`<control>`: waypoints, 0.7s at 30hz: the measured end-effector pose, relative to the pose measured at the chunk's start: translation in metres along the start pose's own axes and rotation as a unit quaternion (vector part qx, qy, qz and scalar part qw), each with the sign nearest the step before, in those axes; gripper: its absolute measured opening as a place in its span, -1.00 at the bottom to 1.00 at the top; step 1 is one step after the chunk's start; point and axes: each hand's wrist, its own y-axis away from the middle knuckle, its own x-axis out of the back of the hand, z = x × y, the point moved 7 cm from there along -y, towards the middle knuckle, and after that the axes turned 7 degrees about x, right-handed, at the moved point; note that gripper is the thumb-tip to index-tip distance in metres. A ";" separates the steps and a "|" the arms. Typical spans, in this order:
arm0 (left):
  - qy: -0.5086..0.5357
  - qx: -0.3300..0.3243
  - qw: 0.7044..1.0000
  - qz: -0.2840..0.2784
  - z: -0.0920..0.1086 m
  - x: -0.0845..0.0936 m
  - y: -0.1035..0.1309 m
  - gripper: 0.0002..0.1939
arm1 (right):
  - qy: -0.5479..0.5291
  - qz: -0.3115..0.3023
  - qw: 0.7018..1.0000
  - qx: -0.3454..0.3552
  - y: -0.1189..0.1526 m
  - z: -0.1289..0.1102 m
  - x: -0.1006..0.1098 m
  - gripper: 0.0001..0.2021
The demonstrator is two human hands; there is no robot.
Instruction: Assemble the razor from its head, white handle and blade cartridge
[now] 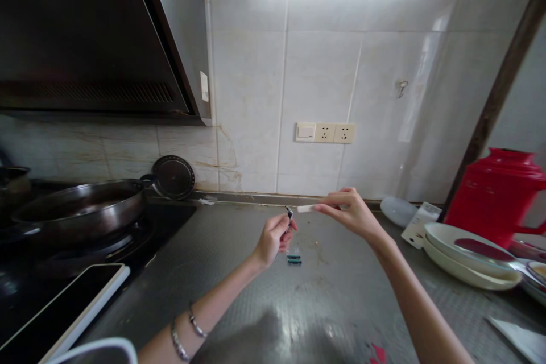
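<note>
My left hand [275, 237] is closed around a small slim black-and-silver item [290, 214]; its tip points up and its lower part is hidden by my fingers. To the right, my right hand [347, 211] pinches a flat white strip-like piece [305, 209] between thumb and fingers. The strip's left end is close to the black-and-silver item, with a small gap between them. Below my left hand, two small dark-green cylinders that look like batteries [294, 260] lie side by side on the metal countertop [256, 310].
At left, a steel pan [85, 210] sits on the black stove, beneath the range hood [106, 40]. A phone-like white-edged slab [63, 313] lies in front. At right stand a red thermos [490, 199] and stacked dishes [464, 273]. Wall sockets [334, 133] are behind.
</note>
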 end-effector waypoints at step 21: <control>-0.154 -0.157 0.974 0.052 0.023 0.017 -0.006 -0.76 | -0.394 0.143 0.879 -0.226 0.003 0.010 -0.017 -0.65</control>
